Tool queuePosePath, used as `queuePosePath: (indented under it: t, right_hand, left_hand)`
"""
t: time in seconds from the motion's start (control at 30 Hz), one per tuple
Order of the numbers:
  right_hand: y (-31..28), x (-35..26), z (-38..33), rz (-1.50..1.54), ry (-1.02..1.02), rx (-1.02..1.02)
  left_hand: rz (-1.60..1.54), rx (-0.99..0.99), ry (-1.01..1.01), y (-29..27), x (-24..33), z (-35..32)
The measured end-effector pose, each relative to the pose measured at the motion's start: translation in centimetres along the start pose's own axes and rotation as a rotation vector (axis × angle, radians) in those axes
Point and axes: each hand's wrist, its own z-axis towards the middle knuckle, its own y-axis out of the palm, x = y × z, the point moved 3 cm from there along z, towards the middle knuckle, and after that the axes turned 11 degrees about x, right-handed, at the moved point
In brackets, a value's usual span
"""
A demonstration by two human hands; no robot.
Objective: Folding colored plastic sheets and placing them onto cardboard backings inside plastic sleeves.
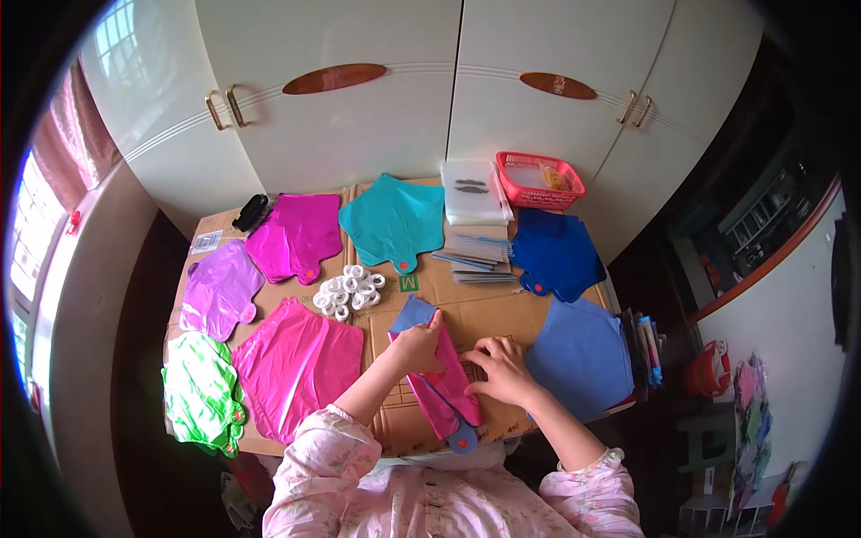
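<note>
Pink and blue sheets (453,372), folded long and thin, lie on the brown cardboard (502,314), near the middle. The left hand (420,348) is on top of their far part; I cannot tell if it pinches them or just presses. The right hand (504,369) is at their right edge, fingers bent and loosely apart. White rings (348,291) sit farther away, to the left. One big blue sheet (578,359) lies to the right.
</note>
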Motion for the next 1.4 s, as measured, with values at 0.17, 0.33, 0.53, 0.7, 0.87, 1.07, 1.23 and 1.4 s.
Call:
queuePosePath:
  t: [0.17,0.33,0.53,0.7,0.87,1.07,1.23,1.4]
  right_hand:
    - [-0.5,-0.5,-2.4,-0.006,-0.011,-0.041]
    - [-1.1,-1.1,-3.6,0.007,0.025,-0.098]
    - [-0.7,-2.9,-3.3,0.119,-0.331,0.028]
    - [2.5,-6.1,-3.1,0.191,-0.123,0.217]
    - [4.2,-6.5,-3.3,0.077,-0.147,0.301]
    - [3.8,-6.6,-3.3,0.085,-0.158,0.291]
    - [3.9,-6.8,-3.2,0.057,-0.206,0.305]
    - [3.6,-6.9,-3.2,0.04,-0.232,0.311]
  left_hand:
    - [-0.005,0.023,0.028,0.4,-0.3,0.1]
    - [-0.001,0.027,0.041,0.3,-0.2,0.1]
    - [0.02,0.017,0.035,0.2,0.0,-0.1]
    - [0.006,0.017,0.025,0.2,-0.1,0.0]
    - [0.034,0.089,-0.053,-0.6,-0.3,-1.3]
    - [0.143,0.488,-0.132,-1.8,-0.4,-5.7]
    - [-0.197,0.83,-0.1,0.5,-2.6,-6.7]
    - [-0.645,0.593,-0.351,0.0,-1.3,-7.3]
